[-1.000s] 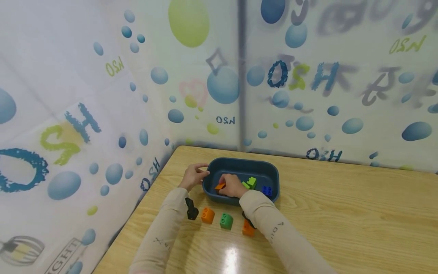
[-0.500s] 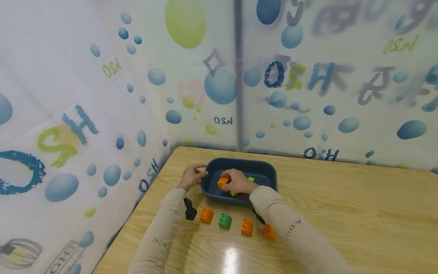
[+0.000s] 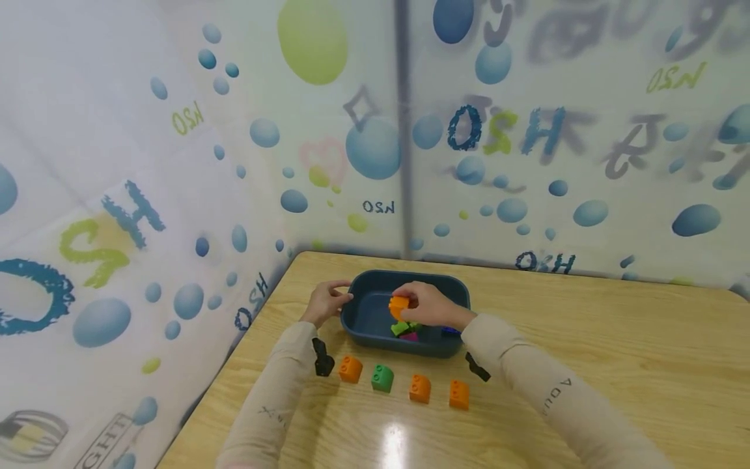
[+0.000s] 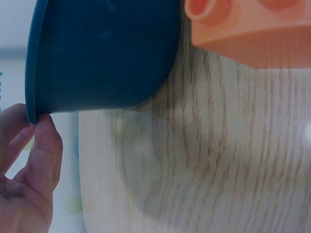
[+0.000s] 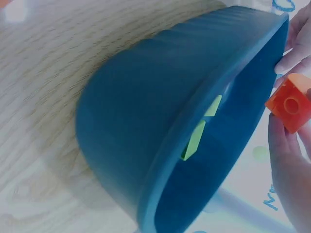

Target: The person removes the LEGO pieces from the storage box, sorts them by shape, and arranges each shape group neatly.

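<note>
The right hand clamps an orange block between its fingers, above the blue tray; its long axis is unclear. Left of those fingers, the left hand pinches the tray's rim. Four blocks line the counter, nearer the person.

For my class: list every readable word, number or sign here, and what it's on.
"OSH", seemingly mirrored "H2O": repeated on wall covering.
"GHT", cut off: wall covering, lower left.
"AOU", ending unclear: right sleeve.
"X", rest unclear: left sleeve.
Grey wall writing, wrist-view lettering: too blurred or partial.
Tray, blocks: none seen.
</note>
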The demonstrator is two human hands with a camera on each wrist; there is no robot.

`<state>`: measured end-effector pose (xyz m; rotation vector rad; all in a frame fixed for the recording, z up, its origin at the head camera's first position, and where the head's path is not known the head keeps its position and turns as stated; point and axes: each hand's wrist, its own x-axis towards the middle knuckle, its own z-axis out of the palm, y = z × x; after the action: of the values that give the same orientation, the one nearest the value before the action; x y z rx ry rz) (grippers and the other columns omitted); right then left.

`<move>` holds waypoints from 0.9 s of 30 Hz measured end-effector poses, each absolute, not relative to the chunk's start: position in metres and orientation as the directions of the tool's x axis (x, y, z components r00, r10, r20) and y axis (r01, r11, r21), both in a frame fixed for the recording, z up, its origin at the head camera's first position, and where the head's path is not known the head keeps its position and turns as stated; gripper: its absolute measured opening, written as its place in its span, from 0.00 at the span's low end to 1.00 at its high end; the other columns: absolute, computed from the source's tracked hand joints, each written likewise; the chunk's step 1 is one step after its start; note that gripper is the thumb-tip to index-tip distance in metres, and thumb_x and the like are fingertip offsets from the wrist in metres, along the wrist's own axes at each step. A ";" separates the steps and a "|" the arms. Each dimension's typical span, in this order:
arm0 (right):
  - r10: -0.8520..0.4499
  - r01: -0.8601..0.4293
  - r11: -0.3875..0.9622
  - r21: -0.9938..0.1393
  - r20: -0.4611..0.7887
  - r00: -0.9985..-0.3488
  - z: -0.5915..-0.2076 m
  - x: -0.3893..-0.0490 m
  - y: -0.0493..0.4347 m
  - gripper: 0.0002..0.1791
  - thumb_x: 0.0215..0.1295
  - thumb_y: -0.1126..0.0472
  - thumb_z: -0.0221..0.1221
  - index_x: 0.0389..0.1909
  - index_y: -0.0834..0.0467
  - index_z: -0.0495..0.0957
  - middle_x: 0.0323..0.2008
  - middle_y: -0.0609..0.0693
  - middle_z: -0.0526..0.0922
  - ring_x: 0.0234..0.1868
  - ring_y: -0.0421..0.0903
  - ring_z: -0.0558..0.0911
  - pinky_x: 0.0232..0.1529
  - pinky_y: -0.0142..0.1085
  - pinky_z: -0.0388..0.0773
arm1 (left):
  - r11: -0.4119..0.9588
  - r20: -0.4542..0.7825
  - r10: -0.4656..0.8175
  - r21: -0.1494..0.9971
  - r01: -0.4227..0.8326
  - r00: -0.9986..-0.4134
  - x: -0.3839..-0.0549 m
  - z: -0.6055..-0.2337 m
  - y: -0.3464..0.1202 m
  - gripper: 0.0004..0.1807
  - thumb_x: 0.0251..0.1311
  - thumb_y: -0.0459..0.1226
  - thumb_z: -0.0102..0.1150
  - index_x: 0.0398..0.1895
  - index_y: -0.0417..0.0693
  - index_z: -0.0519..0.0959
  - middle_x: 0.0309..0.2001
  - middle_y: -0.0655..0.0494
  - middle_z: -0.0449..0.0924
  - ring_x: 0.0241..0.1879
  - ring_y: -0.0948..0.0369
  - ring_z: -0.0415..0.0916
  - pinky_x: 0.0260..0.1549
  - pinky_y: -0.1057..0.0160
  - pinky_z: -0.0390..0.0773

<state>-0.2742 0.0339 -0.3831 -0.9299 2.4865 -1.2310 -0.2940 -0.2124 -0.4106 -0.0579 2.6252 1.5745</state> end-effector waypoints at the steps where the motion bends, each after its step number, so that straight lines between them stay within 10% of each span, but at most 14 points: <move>1: -0.626 -0.450 0.441 -0.777 0.093 -0.774 -0.382 -0.272 0.037 0.20 0.53 0.68 0.56 0.49 0.68 0.70 0.42 0.56 0.74 0.38 0.46 0.75 0.41 0.34 0.75 | 0.471 -0.089 0.008 0.879 -0.074 -0.996 -0.295 -0.410 -0.212 0.20 0.55 0.31 0.56 0.53 0.41 0.73 0.35 0.38 0.76 0.30 0.49 0.77 0.25 0.60 0.79; 27: -0.613 -0.337 0.339 -0.878 0.066 -0.787 -0.388 -0.194 0.124 0.21 0.52 0.70 0.58 0.47 0.69 0.66 0.44 0.59 0.72 0.43 0.52 0.74 0.45 0.38 0.74 | 0.494 -0.071 0.038 0.868 -0.043 -0.997 -0.292 -0.409 -0.212 0.21 0.56 0.30 0.54 0.55 0.40 0.70 0.39 0.34 0.75 0.34 0.44 0.76 0.25 0.60 0.79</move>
<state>-0.1940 0.1245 -0.3884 -0.8522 2.3293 -1.4264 -0.2917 -0.2123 -0.4090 -0.0047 2.6448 1.5404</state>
